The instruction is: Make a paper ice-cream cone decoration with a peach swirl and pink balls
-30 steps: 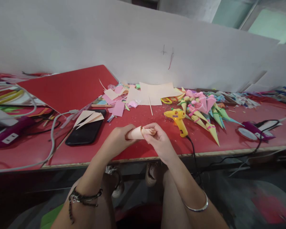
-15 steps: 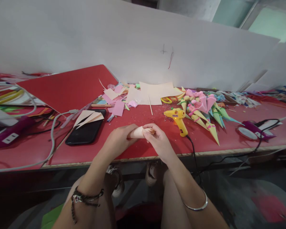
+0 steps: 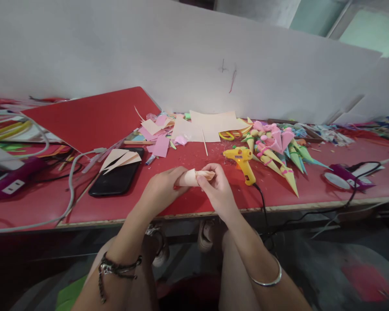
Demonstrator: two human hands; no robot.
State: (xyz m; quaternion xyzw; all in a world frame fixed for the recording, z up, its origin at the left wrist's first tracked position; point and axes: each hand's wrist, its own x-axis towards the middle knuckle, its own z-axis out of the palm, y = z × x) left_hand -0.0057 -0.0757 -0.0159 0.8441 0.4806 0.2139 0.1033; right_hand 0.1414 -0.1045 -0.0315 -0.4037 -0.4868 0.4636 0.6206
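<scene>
A roll of cream paper (image 3: 188, 178) lies between my two hands, just above the front of the red table (image 3: 194, 203). My left hand (image 3: 162, 188) is closed around its left end. With thumb and fingers, my right hand (image 3: 218, 183) pinches the right end, where a folded, twisted peach-coloured piece of paper (image 3: 206, 174) pokes out. A yellow hot glue gun (image 3: 241, 160) rests to the right of my right hand. To the left of my left hand lies a black phone (image 3: 115, 183), with cut cream paper pieces (image 3: 121, 160) on top.
Several paper cones with pink tops (image 3: 278, 144) are heaped at the right. Pink paper scraps (image 3: 160, 147), cream sheets (image 3: 212, 124), a thin stick (image 3: 205, 143) and yellow-handled scissors (image 3: 226, 136) lie behind. A red board (image 3: 94, 116) leans at the left; a white cable (image 3: 71, 185) crosses there.
My right hand has shifted slightly right and its fingers have opened up a little around the roll's end. More of the roll and of the folded peach paper shows.
</scene>
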